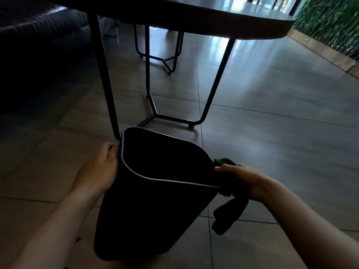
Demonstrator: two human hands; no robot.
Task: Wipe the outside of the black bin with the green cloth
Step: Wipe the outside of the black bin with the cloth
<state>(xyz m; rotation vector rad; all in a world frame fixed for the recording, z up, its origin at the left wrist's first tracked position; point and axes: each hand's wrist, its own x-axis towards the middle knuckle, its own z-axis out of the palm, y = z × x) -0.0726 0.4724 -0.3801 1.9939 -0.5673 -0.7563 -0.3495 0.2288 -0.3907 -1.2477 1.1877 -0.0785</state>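
The black bin (143, 214) stands on the tiled floor low in the middle of the head view, its open top with a thin pale rim tilted towards me. My left hand (99, 169) lies flat against the bin's left outer wall, fingers near the rim. At the bin's right outer wall, just below the rim, my right hand (246, 179) grips the dark green cloth (229, 212). One end of the cloth pokes out above the fingers and a long tail hangs below the hand.
A dark table (194, 16) on thin black metal legs (108, 84) stands right behind the bin. A dark sofa (38, 35) is at the upper left. A green plant wall (330, 24) runs along the far right. Glossy floor tiles (281, 123) stretch to the right.
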